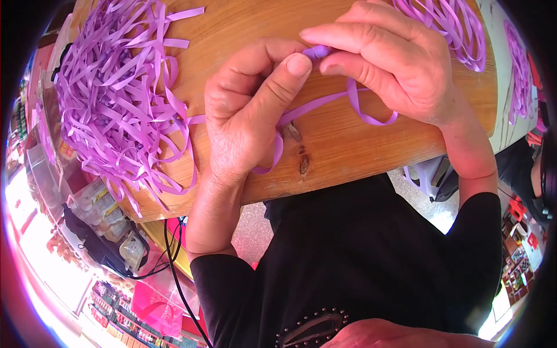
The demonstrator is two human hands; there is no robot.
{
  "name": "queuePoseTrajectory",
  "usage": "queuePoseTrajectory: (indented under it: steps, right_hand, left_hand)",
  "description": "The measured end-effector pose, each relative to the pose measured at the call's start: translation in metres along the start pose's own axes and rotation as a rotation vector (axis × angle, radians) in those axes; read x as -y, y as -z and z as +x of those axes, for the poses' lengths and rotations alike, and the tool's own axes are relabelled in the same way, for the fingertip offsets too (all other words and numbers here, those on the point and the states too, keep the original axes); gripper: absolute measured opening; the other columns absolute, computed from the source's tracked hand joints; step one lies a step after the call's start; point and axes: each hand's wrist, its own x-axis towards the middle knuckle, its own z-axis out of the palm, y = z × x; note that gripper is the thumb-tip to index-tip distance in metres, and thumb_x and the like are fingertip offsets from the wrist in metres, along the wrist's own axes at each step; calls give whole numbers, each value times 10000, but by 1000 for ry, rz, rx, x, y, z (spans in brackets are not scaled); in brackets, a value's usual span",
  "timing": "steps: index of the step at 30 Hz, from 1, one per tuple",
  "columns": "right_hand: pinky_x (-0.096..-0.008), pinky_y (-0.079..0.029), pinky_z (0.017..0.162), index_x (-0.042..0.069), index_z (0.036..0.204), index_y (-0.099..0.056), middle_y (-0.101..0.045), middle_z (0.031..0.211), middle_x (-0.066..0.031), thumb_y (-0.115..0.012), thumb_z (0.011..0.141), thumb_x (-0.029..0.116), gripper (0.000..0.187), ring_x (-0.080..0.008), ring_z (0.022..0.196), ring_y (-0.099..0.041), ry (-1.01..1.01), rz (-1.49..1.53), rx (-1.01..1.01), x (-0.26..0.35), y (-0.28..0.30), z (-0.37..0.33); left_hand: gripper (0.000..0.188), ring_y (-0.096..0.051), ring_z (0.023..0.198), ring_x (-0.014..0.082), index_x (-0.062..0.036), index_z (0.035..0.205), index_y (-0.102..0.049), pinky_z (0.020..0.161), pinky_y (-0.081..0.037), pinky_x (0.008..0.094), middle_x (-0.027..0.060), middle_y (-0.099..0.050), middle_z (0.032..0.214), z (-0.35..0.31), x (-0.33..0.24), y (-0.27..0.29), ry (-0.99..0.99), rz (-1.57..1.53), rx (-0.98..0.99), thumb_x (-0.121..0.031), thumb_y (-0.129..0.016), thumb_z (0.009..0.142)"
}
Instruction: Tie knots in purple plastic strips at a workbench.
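Your left hand pinched a purple piece above ribbon on the tabletop; your right hand bracketed its other end, grip unclear. It looked light, slick, best held by its ends.

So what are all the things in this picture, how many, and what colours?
Wooden table: one, brown, under the hands
Ribbon heap: one, strips too tangled to count, purple, table's left
Looped ribbon bunch: one, purple, table's far right
Ribbon strand: one, purple, below the hands
Small piece: one, purple, at the fingertips
White surface: one, right of the table
Ribbon bunch: one, purple, on that surface
Cables: several, black, lower left
Bag-like thing: one, pink, lower left
Background goods: many, too small to count, mixed colours, around the edges
Shirt: one, black, lower middle
Left hand: one, bare, pinching the piece
Right hand: one, bare, fingertips at the piece
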Motion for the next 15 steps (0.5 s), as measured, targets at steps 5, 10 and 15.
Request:
queuePoseTrajectory:
  steps: [5, 10, 15]
  right_hand:
    - [-281, -446, 541, -20, 1099, -632, -605, 794, -99, -760, 745, 127, 403, -204, 631, -561, -5, -35, 79, 1, 2, 2]
    - [-277, -430, 540, -8, 1045, -651, -599, 775, -86, -757, 740, 110, 344, -193, 620, -555, -25, -6, 71, 2, 5, 3]
    - [-282, -406, 532, -19, 949, -668, -594, 753, -82, -736, 741, 65, 235, -188, 605, -554, 39, -82, 44, -1, 3, 2]
  left_hand:
    - [128, -530, 787, 21, 21, 1028, -624, 714, -432, 165, -6, -626, 846, -1, 3, -7, -208, 284, -89, -23, -603, 910]
    - [120, -534, 772, 25, 19, 1013, -619, 709, -434, 165, -5, -624, 846, 1, 5, -6, -289, 363, -58, -14, -616, 897]
    - [148, -494, 756, 44, -15, 1051, -630, 706, -400, 177, -7, -609, 859, 1, 1, -11, -200, 312, -83, -70, -603, 916]
